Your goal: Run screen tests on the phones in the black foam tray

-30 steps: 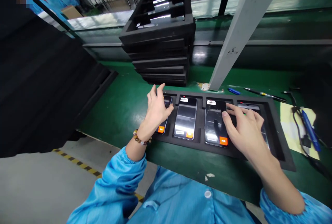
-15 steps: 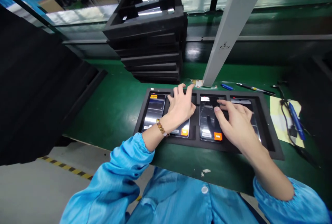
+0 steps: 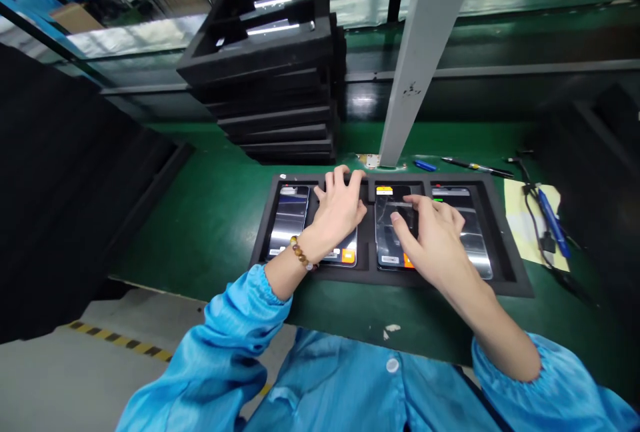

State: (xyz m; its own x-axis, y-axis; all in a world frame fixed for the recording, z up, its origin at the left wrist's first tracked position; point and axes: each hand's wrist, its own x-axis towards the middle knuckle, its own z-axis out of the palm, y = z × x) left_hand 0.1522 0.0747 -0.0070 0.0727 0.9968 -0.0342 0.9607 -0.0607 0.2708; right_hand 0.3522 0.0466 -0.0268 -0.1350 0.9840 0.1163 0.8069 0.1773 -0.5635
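Note:
A black foam tray [image 3: 505, 272] lies on the green bench with several phones in a row of slots. My left hand [image 3: 337, 209] rests spread over the second phone [image 3: 345, 255], its fingertips at that phone's top edge; it holds nothing. The leftmost phone [image 3: 289, 220] lies uncovered beside it. My right hand [image 3: 433, 242] lies flat, fingers apart, across the third phone [image 3: 387, 232], and its fingertips touch the screen. The fourth phone [image 3: 470, 235] shows to the right of that hand.
A tall stack of black foam trays [image 3: 280, 95] stands behind the tray, left of a grey slanted post [image 3: 420, 52]. Pens [image 3: 475, 167], a blue pen [image 3: 550, 219], a cable and a yellow paper [image 3: 523, 219] lie at right. A black panel [image 3: 70, 179] fills the left.
My left hand has moved right from the leftmost phone onto the second one. My right hand has shifted left from the fourth phone toward the third.

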